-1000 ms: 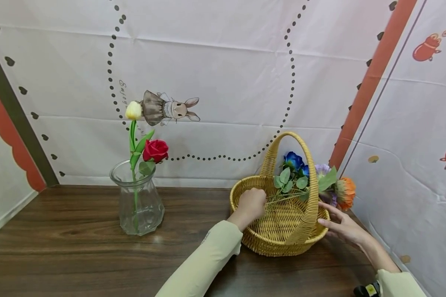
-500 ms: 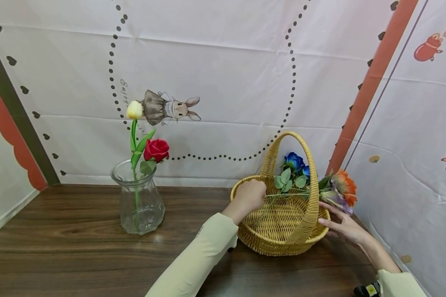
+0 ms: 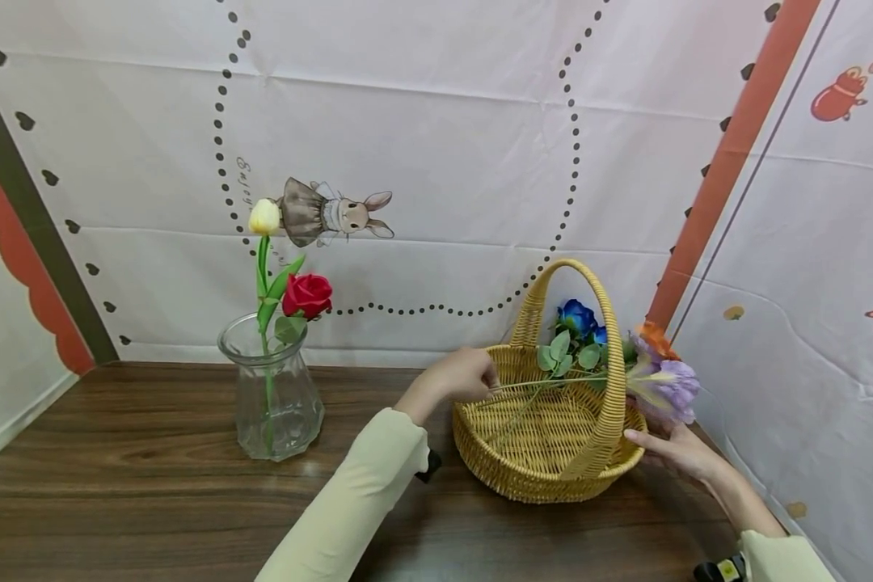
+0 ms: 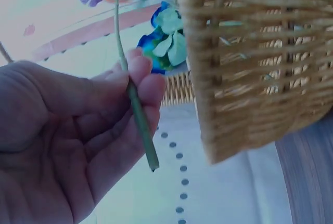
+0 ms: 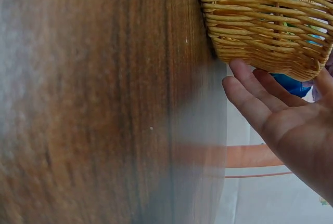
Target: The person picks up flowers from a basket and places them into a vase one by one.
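Observation:
My left hand (image 3: 457,375) pinches a thin green stem (image 4: 136,99) near its cut end, just over the left rim of the wicker basket (image 3: 531,482). That stem runs across the basket toward the purple flower (image 3: 675,391) on the right. An orange flower (image 3: 658,339) shows partly behind the purple one. Blue flowers (image 3: 577,315) with round green leaves lean at the back of the basket, under its tall handle (image 3: 613,356). My right hand (image 3: 687,454) rests at the basket's right side, thumb at the rim; its fingers (image 5: 250,96) extend fairly straight along the outer wall.
A clear glass vase (image 3: 276,412) stands to the left on the dark wooden table (image 3: 116,469), holding a pale yellow tulip (image 3: 265,217) and a red rose (image 3: 307,296). A printed cloth (image 3: 436,162) hangs close behind, and another at the right.
My left hand has moved left and slightly up out of the basket, drawing the stem with it. The purple flower has turned to the front of the orange one. My right hand stays at the basket.

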Demonstrator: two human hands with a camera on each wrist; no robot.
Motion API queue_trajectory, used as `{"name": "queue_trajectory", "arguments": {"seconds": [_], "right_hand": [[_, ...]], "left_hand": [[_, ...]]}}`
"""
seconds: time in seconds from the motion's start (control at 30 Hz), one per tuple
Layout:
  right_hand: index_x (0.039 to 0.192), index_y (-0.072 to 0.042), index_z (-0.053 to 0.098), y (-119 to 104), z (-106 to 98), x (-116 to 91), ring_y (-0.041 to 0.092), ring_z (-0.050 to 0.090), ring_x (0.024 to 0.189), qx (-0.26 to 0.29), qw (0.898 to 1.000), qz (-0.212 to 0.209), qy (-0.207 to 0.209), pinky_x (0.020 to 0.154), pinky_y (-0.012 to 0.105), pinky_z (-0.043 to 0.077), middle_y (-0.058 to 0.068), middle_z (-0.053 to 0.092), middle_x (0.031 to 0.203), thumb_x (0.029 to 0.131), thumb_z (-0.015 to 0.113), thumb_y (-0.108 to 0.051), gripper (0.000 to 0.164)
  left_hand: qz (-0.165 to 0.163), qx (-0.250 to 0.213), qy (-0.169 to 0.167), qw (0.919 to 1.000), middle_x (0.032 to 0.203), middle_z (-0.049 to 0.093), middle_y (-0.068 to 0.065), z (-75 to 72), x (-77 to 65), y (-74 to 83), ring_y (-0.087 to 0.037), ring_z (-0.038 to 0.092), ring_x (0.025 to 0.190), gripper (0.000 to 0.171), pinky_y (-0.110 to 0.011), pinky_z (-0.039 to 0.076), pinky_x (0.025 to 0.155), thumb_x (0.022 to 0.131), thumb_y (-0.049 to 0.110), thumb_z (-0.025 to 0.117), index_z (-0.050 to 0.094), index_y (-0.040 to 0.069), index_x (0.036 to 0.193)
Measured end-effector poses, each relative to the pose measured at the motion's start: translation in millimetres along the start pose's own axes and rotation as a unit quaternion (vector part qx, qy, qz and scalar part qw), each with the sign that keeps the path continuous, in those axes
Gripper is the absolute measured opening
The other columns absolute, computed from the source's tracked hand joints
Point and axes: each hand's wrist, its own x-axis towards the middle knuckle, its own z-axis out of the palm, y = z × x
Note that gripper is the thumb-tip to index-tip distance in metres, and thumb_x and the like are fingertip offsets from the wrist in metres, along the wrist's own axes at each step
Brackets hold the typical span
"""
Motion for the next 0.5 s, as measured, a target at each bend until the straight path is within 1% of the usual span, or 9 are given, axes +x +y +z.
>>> {"name": "queue_trajectory", "arguments": {"seconds": [0.03,0.07,0.13,0.23,0.3,0.37,0.43,0.5], "right_hand": [[0.141,0.010,0.004,-0.5,0.6,0.2,0.002,0.056,0.097,-0.004,1.000,0.006,0.005,0.081,0.031,0.050,0.036,0.029,0.129,0.094,0.048,-0.009,0.067],[0.137,0.017,-0.001,-0.9,1.2,0.5,0.001,0.056,0.096,-0.009,1.000,0.011,0.010,0.080,0.031,0.050,0.041,0.024,0.129,0.094,0.048,-0.009,0.070],[0.135,0.019,-0.006,-1.2,2.0,0.9,-0.001,0.055,0.094,-0.014,0.999,0.025,0.018,0.080,0.030,0.050,0.049,0.012,0.129,0.094,0.048,-0.010,0.074],[0.134,0.020,-0.008,-0.6,1.2,1.0,-0.003,0.054,0.093,-0.023,0.999,0.037,0.020,0.079,0.029,0.051,0.050,0.007,0.129,0.094,0.049,-0.013,0.076],[0.134,0.021,-0.006,0.4,0.4,1.2,-0.001,0.055,0.094,-0.023,0.999,0.031,0.015,0.079,0.030,0.051,0.050,0.012,0.129,0.095,0.048,-0.012,0.074],[0.134,0.021,-0.001,1.4,-0.8,1.0,0.001,0.056,0.095,-0.021,1.000,0.021,0.010,0.079,0.031,0.051,0.045,0.026,0.127,0.095,0.047,-0.011,0.070],[0.138,0.016,0.005,2.3,-1.9,0.7,0.003,0.057,0.096,-0.017,1.000,0.013,0.006,0.079,0.031,0.051,0.036,0.035,0.126,0.095,0.046,-0.009,0.064],[0.140,0.012,0.008,2.4,-2.5,0.1,0.003,0.057,0.096,-0.018,1.000,0.014,0.009,0.079,0.031,0.051,0.031,0.036,0.126,0.095,0.046,-0.010,0.062]], "left_hand": [[0.006,-0.008,-0.003,0.9999,0.081,0.067,0.000,-1.7,-2.2,-2.1,-0.007,0.053,0.067,0.013,-0.019,0.045,0.065,0.078,-0.002,0.062,0.071,0.006,0.083],[0.010,-0.021,-0.008,0.9997,0.081,0.067,-0.002,-3.3,-4.2,-4.3,-0.008,0.053,0.066,0.012,-0.019,0.045,0.063,0.079,-0.002,0.063,0.071,0.004,0.084],[0.014,-0.055,-0.017,0.9982,0.080,0.067,-0.006,-6.4,-8.1,-8.6,-0.009,0.053,0.063,0.009,-0.017,0.043,0.058,0.080,-0.003,0.063,0.070,0.002,0.084],[0.011,-0.099,-0.028,0.9947,0.078,0.066,-0.011,-10.8,-14.1,-14.4,-0.010,0.051,0.059,0.011,-0.016,0.041,0.053,0.081,-0.006,0.060,0.068,0.001,0.081],[0.010,-0.111,-0.033,0.9932,0.079,0.066,-0.013,-13.5,-18.1,-18.1,-0.010,0.052,0.060,0.012,-0.016,0.042,0.052,0.082,-0.008,0.058,0.067,0.001,0.080],[0.015,-0.108,-0.033,0.9935,0.078,0.066,-0.012,-15.9,-22.3,-22.2,-0.009,0.051,0.060,0.014,-0.016,0.042,0.053,0.081,-0.008,0.058,0.067,0.001,0.079],[0.018,-0.110,-0.033,0.9933,0.077,0.066,-0.010,-18.2,-26.6,-26.7,-0.008,0.052,0.060,0.015,-0.016,0.043,0.055,0.081,-0.009,0.057,0.068,0.001,0.080],[0.025,-0.109,-0.031,0.9933,0.075,0.066,-0.008,-21.0,-31.5,-31.1,-0.007,0.051,0.060,0.014,-0.017,0.043,0.055,0.081,-0.009,0.056,0.068,0.000,0.082]]}}
